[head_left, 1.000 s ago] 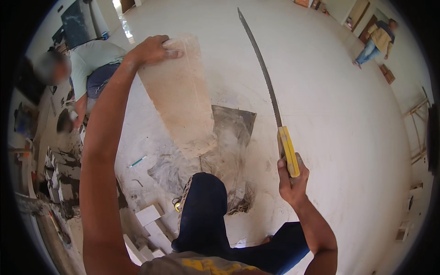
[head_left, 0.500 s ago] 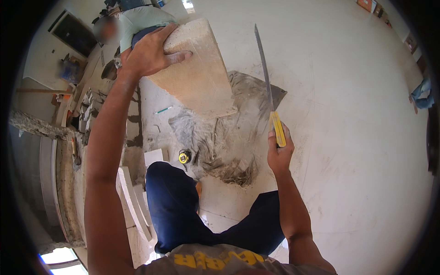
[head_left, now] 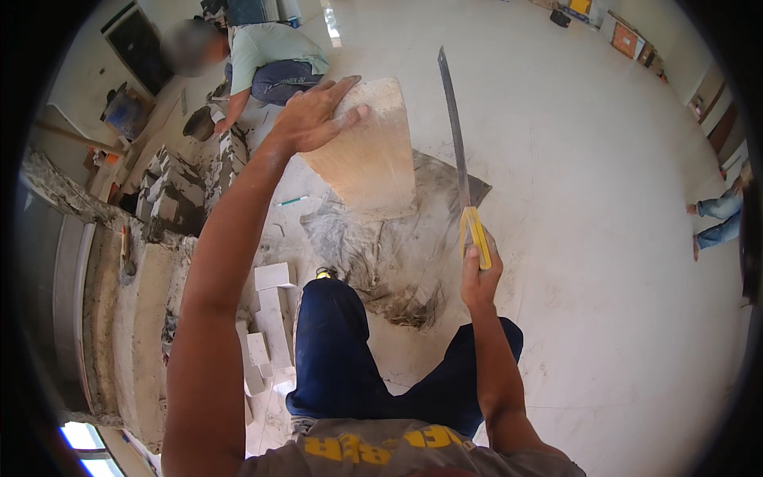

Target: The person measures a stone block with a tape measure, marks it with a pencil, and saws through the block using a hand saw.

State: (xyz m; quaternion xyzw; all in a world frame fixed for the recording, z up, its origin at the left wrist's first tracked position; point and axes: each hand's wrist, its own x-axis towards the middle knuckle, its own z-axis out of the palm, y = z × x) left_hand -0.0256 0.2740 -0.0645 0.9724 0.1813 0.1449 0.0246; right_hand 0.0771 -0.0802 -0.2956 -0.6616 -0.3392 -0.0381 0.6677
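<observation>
A large pale block (head_left: 366,159), dusty and light like aerated concrete, stands upright on a crumpled grey sheet (head_left: 358,246). My left hand (head_left: 322,115) grips its top left edge, thumb across the near face and fingers over the top. In my right hand (head_left: 481,266) is the yellow handle of a handsaw (head_left: 456,127). The long dark blade points up and away, to the right of the block and apart from it. A teal pen (head_left: 293,200) lies on the floor left of the sheet. My left knee partly hides a yellow and black tape measure (head_left: 326,273).
Cut white blocks (head_left: 274,318) lie beside my left leg. Further left stands a low mortared block wall (head_left: 171,191). A co-worker (head_left: 278,60) crouches at the far left near a dark bucket (head_left: 199,123). Another person's jeans-clad legs (head_left: 719,222) show at the right edge.
The view has shifted, showing more of the co-worker and of the legs at right. My left hand stays on the block, and the saw stays raised in my right hand.
</observation>
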